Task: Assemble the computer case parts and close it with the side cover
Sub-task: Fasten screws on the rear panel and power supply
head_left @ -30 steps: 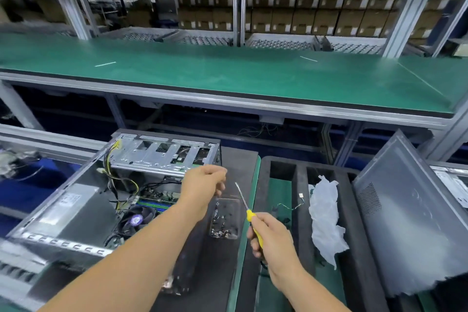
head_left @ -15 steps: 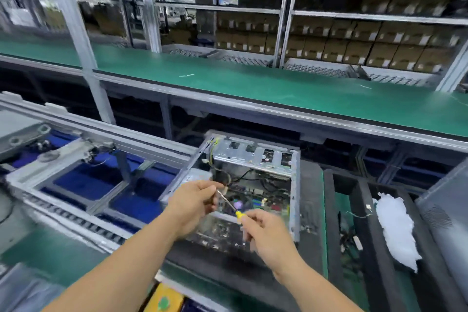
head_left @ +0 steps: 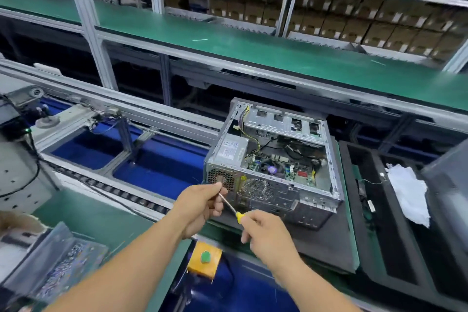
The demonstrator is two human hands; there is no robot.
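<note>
An open computer case (head_left: 273, 159) lies on its side on a dark foam pad (head_left: 326, 243), with its motherboard, cables and power supply exposed. In front of its rear panel, my right hand (head_left: 266, 233) grips the yellow handle of a small screwdriver (head_left: 229, 206). My left hand (head_left: 200, 205) pinches the tip end of the screwdriver's metal shaft; whether a screw sits there is too small to tell. A grey side cover (head_left: 448, 185) leans at the far right edge.
A white cloth (head_left: 407, 195) lies in a black foam tray (head_left: 379, 248) to the right. A yellow box with a green button (head_left: 204, 258) sits below my hands. A bin of small parts (head_left: 55, 271) stands at lower left. A roller conveyor (head_left: 126, 195) runs leftward.
The view has swung left and the case now shows its rear panel. My two hands came together: the left now pinches the tip of the screwdriver that the right holds.
</note>
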